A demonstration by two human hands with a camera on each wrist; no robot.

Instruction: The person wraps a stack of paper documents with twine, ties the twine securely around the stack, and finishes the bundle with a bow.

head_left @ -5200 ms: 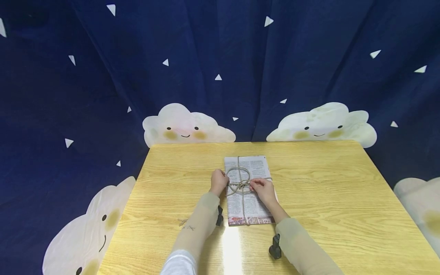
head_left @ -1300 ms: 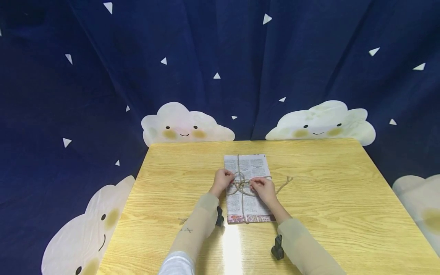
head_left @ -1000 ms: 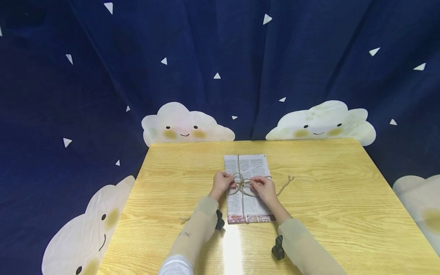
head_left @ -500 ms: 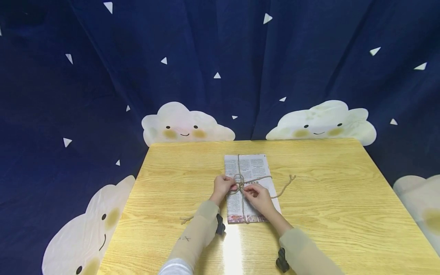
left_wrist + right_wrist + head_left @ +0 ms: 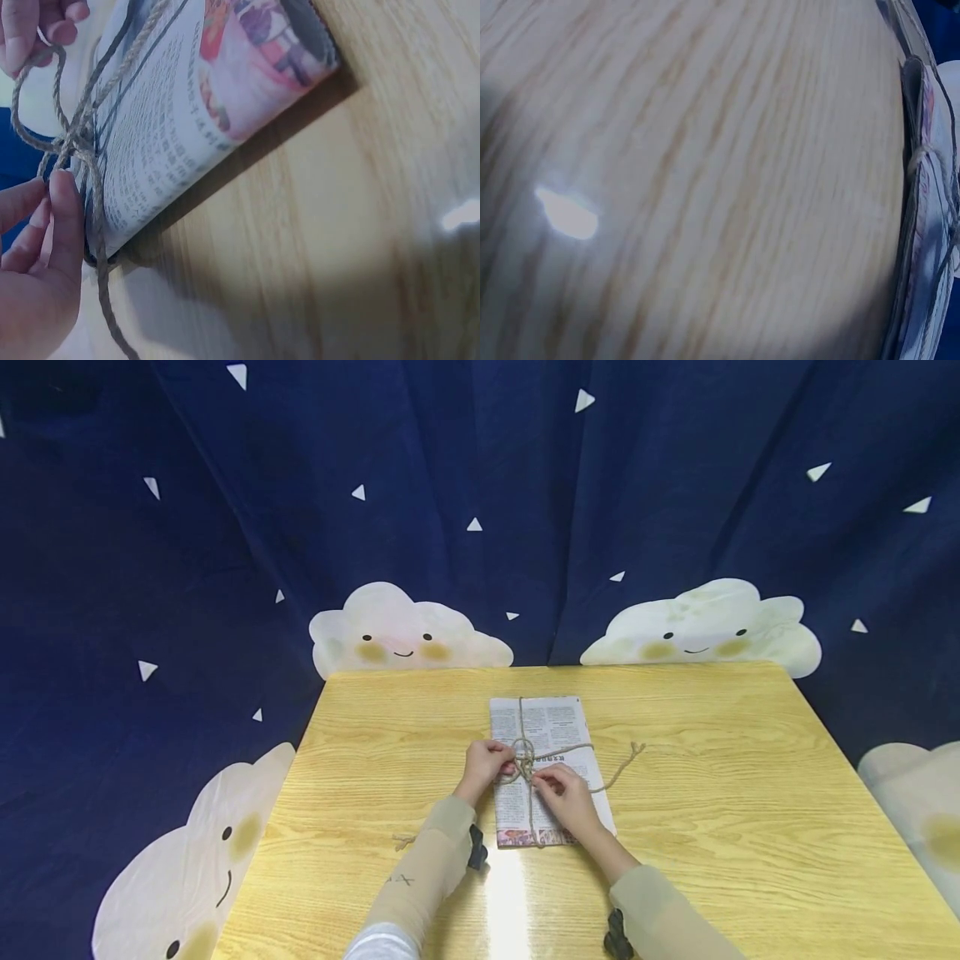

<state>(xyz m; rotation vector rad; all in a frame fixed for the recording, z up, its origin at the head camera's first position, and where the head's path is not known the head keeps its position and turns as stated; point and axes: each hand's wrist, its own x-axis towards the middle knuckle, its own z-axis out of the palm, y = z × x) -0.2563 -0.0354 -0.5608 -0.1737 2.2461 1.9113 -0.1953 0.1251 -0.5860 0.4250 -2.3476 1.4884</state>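
A folded bundle of newspaper [image 5: 555,718] lies on the wooden table, with brown twine [image 5: 523,762] crossing it both ways and knotted near its middle. Left of the knot, my left hand [image 5: 483,770] pinches a strand of the twine between thumb and fingers. My right hand [image 5: 567,797] pinches a small loop just right of the knot. The left wrist view shows the twine knot [image 5: 73,140] close up, between the left hand [image 5: 41,270] below and the right hand's fingertips [image 5: 56,31] above. In the right wrist view only the bundle's edge [image 5: 919,225] appears, no hand.
One loose twine end [image 5: 626,764] trails over the table right of the bundle; another frayed end [image 5: 403,841] lies beside the left forearm. The wooden table [image 5: 735,793] reaches back to a dark blue curtain [image 5: 420,460] printed with clouds.
The big twine loop has shrunk to a small ring at the knot. A loose end now shows on the right. My right hand shifted down and left; my left hand moved in toward the knot.
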